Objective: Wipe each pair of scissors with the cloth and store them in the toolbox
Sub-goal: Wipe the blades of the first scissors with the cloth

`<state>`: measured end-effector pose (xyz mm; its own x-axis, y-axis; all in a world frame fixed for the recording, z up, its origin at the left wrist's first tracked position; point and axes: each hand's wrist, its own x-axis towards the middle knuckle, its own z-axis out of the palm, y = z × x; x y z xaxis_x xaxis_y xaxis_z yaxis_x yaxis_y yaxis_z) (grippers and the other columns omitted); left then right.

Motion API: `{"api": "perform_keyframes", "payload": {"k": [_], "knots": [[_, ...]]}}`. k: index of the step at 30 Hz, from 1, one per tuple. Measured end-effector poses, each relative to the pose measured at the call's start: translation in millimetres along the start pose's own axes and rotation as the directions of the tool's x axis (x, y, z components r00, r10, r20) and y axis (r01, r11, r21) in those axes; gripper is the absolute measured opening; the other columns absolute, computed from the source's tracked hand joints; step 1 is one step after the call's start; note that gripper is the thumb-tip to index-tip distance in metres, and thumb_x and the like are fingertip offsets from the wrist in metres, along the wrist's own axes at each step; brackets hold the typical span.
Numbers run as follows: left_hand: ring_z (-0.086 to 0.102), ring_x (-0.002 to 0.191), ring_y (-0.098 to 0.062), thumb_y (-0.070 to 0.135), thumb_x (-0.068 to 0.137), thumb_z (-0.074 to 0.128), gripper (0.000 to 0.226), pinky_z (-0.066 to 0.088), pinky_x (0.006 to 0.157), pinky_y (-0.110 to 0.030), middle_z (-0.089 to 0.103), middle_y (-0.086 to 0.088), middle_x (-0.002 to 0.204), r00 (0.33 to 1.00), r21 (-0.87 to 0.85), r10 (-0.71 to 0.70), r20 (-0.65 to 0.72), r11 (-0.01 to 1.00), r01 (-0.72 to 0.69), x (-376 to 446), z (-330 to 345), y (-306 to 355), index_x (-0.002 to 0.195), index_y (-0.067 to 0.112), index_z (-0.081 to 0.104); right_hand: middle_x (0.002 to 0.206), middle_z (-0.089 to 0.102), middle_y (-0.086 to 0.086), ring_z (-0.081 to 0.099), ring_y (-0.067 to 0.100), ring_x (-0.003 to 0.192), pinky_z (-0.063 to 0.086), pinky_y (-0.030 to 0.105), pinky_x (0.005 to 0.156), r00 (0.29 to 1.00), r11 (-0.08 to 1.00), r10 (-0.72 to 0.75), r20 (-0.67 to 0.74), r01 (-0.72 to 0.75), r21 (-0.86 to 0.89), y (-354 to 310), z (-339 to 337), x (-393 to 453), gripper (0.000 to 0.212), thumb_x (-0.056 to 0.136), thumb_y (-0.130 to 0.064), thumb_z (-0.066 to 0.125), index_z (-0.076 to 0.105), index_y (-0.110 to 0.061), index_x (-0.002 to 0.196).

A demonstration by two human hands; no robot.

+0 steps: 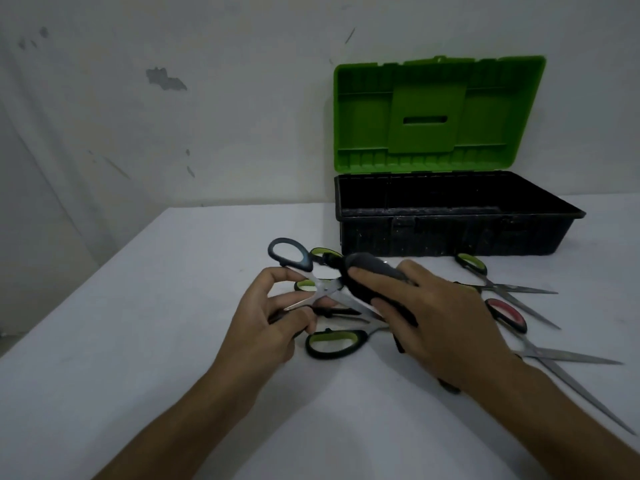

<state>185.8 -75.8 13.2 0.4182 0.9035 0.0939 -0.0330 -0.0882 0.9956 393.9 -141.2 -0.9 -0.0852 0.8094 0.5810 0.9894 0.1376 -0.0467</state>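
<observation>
My left hand point(273, 317) grips a pair of scissors with blue-grey handles point(289, 256), held open just above the table. My right hand point(429, 313) holds a dark grey cloth point(367, 275) wrapped round one blade of that pair. Under my hands lie green-handled scissors point(334, 342), and parts of others show behind them. To the right lie another green-handled pair point(472, 265) and a red-handled pair point(507, 315), both with blades spread. The toolbox point(450, 233) stands at the back, black base open, green lid point(438, 112) raised upright.
The white table point(138, 341) runs to an edge on the left, with a stained white wall behind. The long blades of the red-handled pair reach toward the table's right front corner.
</observation>
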Motion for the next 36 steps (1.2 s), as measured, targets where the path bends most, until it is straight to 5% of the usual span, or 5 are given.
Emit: {"api": "perform_keyframes", "payload": {"k": [4, 12, 18, 26, 36], "knots": [[0.030, 0.065, -0.029, -0.009, 0.091, 0.053, 0.026, 0.021, 0.043, -0.023, 0.075, -0.017, 0.088, 1.000, -0.025, -0.006, -0.019, 1.000, 0.005, 6, -9, -2, 0.106, 0.012, 0.055, 0.094, 0.052, -0.003, 0.040, 0.010, 0.062, 0.029, 0.018, 0.047, 0.979, 0.984, 0.168, -0.116, -0.173, -0.031, 22, -5, 1, 0.044, 0.098, -0.030, 0.052, 0.049, -0.034, 0.141], [0.024, 0.060, -0.037, 0.007, 0.079, 0.063, 0.033, 0.023, 0.040, -0.020, 0.068, -0.032, 0.094, 0.995, -0.045, 0.080, 0.056, 0.996, -0.078, 3, -10, -1, 0.108, 0.019, 0.056, 0.097, 0.052, -0.007, 0.041, 0.004, 0.063, 0.034, 0.014, 0.049, 0.998, 0.994, -0.054, -0.035, 0.057, 0.093, 3, -6, 1, 0.045, 0.098, -0.038, 0.043, 0.044, -0.039, 0.143], [0.047, 0.050, -0.013, 0.005, 0.072, 0.065, 0.049, 0.029, 0.038, -0.018, 0.075, -0.016, 0.095, 0.997, -0.073, 0.073, 0.019, 0.995, -0.071, 8, -13, -2, 0.118, 0.010, 0.049, 0.092, 0.050, -0.005, 0.039, 0.010, 0.058, 0.023, 0.012, 0.047, 0.968, 0.980, 0.201, -0.148, -0.199, 0.024, 27, -9, 1, 0.046, 0.096, -0.034, 0.048, 0.048, -0.033, 0.142], [0.061, 0.064, -0.019, 0.005, 0.071, 0.081, 0.059, 0.048, 0.038, -0.027, 0.062, 0.002, 0.084, 0.982, 0.184, 0.188, -0.007, 0.966, -0.183, 1, -7, 1, 0.115, 0.029, 0.049, 0.094, 0.051, -0.008, 0.047, 0.010, 0.060, 0.038, 0.016, 0.047, 0.988, 0.983, 0.091, -0.126, -0.069, 0.170, 10, -1, -1, 0.047, 0.097, -0.038, 0.045, 0.044, -0.033, 0.144], [0.055, 0.061, -0.001, 0.013, 0.094, 0.052, 0.026, 0.042, 0.056, -0.009, 0.055, 0.024, 0.071, 0.833, 0.613, 0.543, 0.107, 0.623, -0.485, 1, -8, -8, 0.114, 0.020, 0.067, 0.097, 0.054, -0.005, 0.049, 0.010, 0.065, 0.045, 0.022, 0.049, 0.991, 0.975, -0.011, -0.136, 0.042, 0.220, 5, -3, -2, 0.051, 0.097, -0.036, 0.046, 0.038, -0.035, 0.147]]}}
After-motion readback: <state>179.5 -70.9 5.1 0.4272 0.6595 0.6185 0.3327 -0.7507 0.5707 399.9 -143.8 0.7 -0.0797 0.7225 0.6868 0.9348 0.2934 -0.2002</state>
